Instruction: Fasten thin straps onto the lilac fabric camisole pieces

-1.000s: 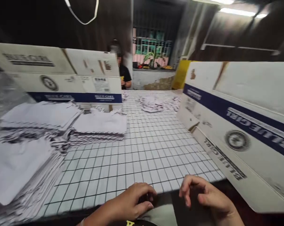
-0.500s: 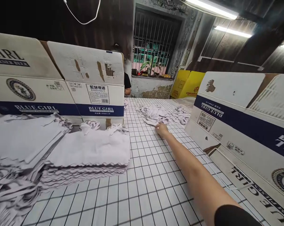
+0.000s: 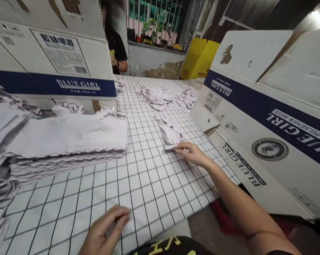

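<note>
My right hand (image 3: 190, 153) pinches the near end of a pale cloth piece (image 3: 170, 131) with a wavy edge, which trails flat over the table behind it. At the lower left, my left hand (image 3: 107, 228) hovers near the table's front edge, holding nothing, its thumb and fingers apart. Beyond the held piece lies a loose heap of similar cloth pieces (image 3: 158, 97). On the left, a neat stack of pale cloth pieces (image 3: 69, 136) shows wavy edges and bunched strips on top.
A grid-patterned cloth covers the table (image 3: 149, 177). White-and-blue cartons stand on the left (image 3: 83, 85) and right (image 3: 242, 95). More cloth pieces (image 3: 186, 99) lie by the right carton. A person in black (image 3: 119, 49) is at the far left end. A yellow box (image 3: 198, 58) stands behind.
My right hand has drawn one cloth piece off the far heap toward me. My left hand has come into view at the bottom. The view has tilted down.
</note>
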A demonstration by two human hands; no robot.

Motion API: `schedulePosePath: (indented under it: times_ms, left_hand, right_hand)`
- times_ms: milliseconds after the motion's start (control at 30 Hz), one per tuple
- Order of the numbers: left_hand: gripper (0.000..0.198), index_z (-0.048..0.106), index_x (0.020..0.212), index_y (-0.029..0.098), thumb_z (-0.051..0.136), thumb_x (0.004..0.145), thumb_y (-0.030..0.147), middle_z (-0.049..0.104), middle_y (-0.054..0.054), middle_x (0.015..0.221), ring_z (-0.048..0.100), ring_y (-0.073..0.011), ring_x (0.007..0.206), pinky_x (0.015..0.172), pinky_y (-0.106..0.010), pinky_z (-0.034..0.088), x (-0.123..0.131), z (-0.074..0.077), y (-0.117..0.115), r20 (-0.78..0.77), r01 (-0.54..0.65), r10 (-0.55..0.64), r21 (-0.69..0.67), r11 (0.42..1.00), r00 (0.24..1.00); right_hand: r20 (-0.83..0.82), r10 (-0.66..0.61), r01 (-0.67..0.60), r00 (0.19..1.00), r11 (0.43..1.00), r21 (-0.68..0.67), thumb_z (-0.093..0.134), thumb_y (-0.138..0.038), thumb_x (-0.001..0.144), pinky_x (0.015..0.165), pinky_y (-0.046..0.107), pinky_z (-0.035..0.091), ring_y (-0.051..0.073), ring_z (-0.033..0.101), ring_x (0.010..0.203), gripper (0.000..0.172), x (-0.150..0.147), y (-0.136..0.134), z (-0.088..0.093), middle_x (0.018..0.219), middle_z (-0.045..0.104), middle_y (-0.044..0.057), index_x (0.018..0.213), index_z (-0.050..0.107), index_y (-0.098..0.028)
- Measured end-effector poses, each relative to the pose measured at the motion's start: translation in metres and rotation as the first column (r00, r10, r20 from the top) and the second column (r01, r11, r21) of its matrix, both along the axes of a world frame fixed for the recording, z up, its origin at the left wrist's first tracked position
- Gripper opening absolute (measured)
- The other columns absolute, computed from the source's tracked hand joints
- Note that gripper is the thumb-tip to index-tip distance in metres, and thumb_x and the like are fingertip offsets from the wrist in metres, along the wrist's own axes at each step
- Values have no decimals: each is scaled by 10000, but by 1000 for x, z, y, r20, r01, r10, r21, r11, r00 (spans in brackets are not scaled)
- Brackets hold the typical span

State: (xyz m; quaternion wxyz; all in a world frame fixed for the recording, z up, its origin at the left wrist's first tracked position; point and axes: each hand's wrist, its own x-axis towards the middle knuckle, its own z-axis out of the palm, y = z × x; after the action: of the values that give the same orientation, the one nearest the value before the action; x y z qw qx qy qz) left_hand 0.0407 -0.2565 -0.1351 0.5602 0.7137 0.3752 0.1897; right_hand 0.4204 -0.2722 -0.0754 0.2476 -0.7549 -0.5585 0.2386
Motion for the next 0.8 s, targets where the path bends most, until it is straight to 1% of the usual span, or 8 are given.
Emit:
schedulePosePath:
  times_ms: [133,200,300,400,533,600,700,800]
  left_hand:
    - [257,670,1031,252,511,901,406,687,-53,1001,647,-188,926,793,-246,541,20,23,-6,-26,136,-134,120,983,991]
    - [273,643,1100,255,506,906,391,672,-51,1074,631,-190,981,818,-258,531,33,31,-6,-44,178,-174,138,974,984]
    - [276,631,1104,233,505,900,370,672,-47,1062,626,-182,954,814,-272,519,65,41,2,-42,206,-202,177,962,979]
    - [223,650,1004,194,516,874,315,680,-31,898,620,-167,817,760,-276,497,118,49,17,-35,199,-198,276,940,980]
    - [138,655,897,188,540,820,186,670,-23,858,598,-163,809,781,-274,465,202,49,32,-31,188,-188,327,926,982]
    - [80,636,836,186,576,792,156,660,-30,853,592,-167,825,788,-272,459,231,43,37,-57,139,-128,262,955,990]
    - [51,589,837,174,610,796,196,628,-33,757,588,-160,711,679,-267,471,247,33,47,-118,55,-38,137,989,992]
    - [239,522,1030,158,587,843,292,618,-32,740,577,-137,573,532,-243,453,237,32,57,-139,-1,3,17,1000,990]
  right_hand:
    - [-344,30,-44,938,998,-34,610,-411,848,940,381,423,223,589,1049,282,-25,-91,19,1084,677,59,1046,683,-224]
    - [-306,26,-40,952,998,-39,625,-404,840,931,362,428,222,580,1065,289,-28,-119,21,1114,667,56,1070,671,-236]
    - [-82,-231,237,970,969,75,590,-419,853,812,339,450,206,595,915,238,-19,-132,8,998,672,50,983,653,-230]
    - [62,-409,395,910,903,168,587,-426,839,720,323,442,189,575,784,236,-1,-107,-14,891,647,39,948,610,-218]
    - [190,-305,276,933,947,164,736,-357,688,849,352,416,244,547,1000,480,14,-43,-33,1104,590,89,1117,577,-212]
    - [147,-265,244,953,959,147,732,-295,678,905,359,385,263,512,1077,413,16,-14,-34,1123,576,105,1061,610,-198]
    - [-6,-283,281,959,950,134,632,-266,754,862,340,406,244,540,997,111,19,11,-23,936,616,91,811,613,-173]
    - [-140,-289,307,947,941,139,494,-347,857,739,311,461,204,575,832,199,25,16,0,787,615,63,762,544,-180]
